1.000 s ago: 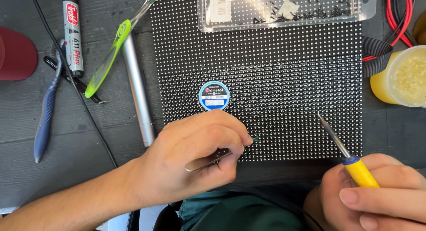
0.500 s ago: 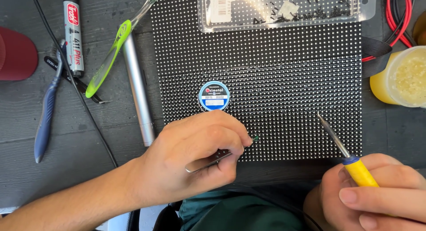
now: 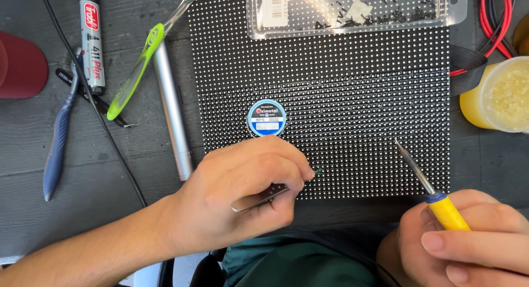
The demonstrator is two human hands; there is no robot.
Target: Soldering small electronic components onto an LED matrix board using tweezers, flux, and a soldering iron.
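Observation:
A black dotted LED panel lies flat on the dark bench. My left hand rests on its near edge and pinches metal tweezers, whose tip touches the panel by a tiny green part. My right hand grips a yellow-handled soldering iron at the lower right; its metal tip hovers just above the panel's near right area. A small round blue-and-white tin sits on the panel, just beyond my left hand.
A clear plastic box of small parts lies on the panel's far edge. A yellow tub and red wires are at right. At left lie a metal tube, green toothbrush, marker, blue-handled tool and red object.

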